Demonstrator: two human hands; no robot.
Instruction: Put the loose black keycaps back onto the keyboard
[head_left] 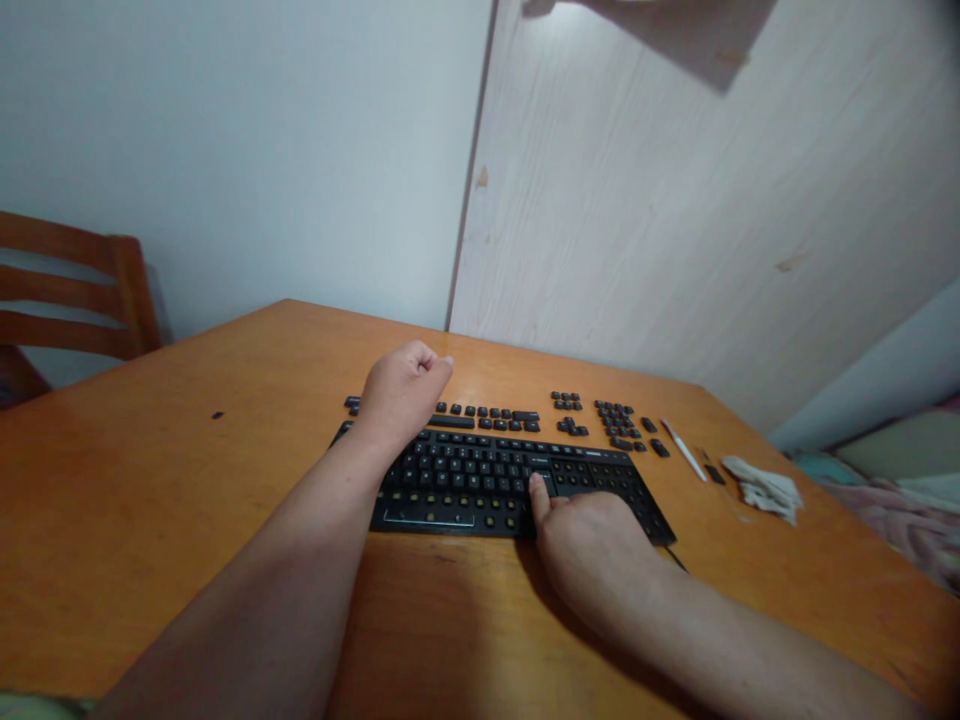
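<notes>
A black keyboard (487, 485) lies on the wooden table, with its lower rows and number pad stripped to bare key posts and its middle rows capped. My right hand (589, 535) rests over its right part, index fingertip touching a key near the enter area, the other fingers curled. My left hand (409, 385) is closed in a fist over the far left part of the keyboard, thumb against the fingers; whatever it may hold is hidden. Behind the keyboard, loose keycaps (487, 412) lie in rows, partly covered by my left hand, among them a long space bar (454, 422).
More keycaps (615, 420) lie grouped at the back right. Beyond them are a white pen-like stick (682, 448), a small dark object (714, 474) and a crumpled cloth (763, 488). One dark piece (217, 414) lies at left. A chair (82, 285) stands beyond.
</notes>
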